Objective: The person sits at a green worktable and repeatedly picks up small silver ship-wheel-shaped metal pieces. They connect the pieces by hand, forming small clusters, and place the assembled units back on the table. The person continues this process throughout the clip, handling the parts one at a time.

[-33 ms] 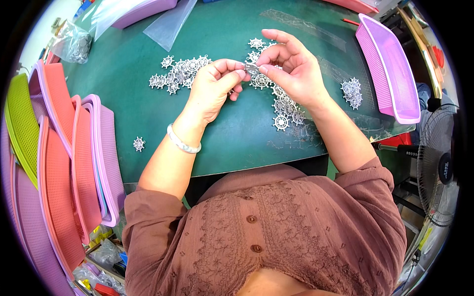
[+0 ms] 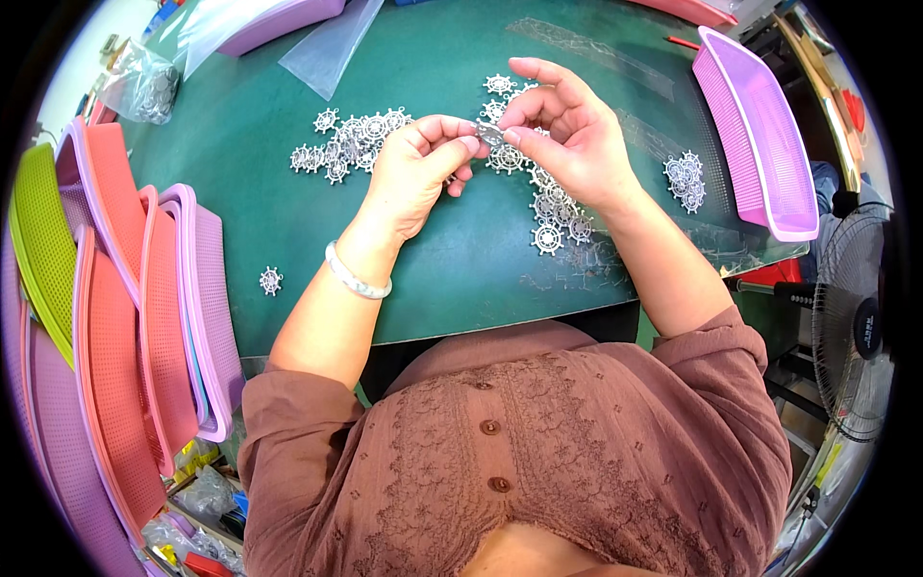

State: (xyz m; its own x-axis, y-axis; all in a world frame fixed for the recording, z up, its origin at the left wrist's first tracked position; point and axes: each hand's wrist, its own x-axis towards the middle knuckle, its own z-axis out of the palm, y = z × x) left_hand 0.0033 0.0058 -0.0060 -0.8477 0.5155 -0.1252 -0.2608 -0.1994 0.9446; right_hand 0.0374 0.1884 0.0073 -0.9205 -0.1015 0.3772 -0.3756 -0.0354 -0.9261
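Observation:
Between my two hands is a silvery ship's-wheel charm point(image 2: 491, 134), held above the table. My left hand point(image 2: 409, 173), with a pale bangle on its wrist, pinches the charm's left side between thumb and fingers. At its right side, the thumb and a bent finger of my right hand point(image 2: 577, 139) close on the edge, while another finger is raised. Fingertips cover part of the charm. A cluster of ship's-wheel charms point(image 2: 361, 141) lies beside my left hand. Another group of charms point(image 2: 548, 207) runs under and around my right hand.
A smaller heap of charms point(image 2: 685, 181) lies near the purple basket point(image 2: 755, 135) at right. One single charm point(image 2: 270, 281) sits near the front left. Stacked plastic baskets point(image 2: 207, 308) crowd the left edge. A fan point(image 2: 856, 322) stands at right. Clear plastic point(image 2: 332, 48) lies at the back.

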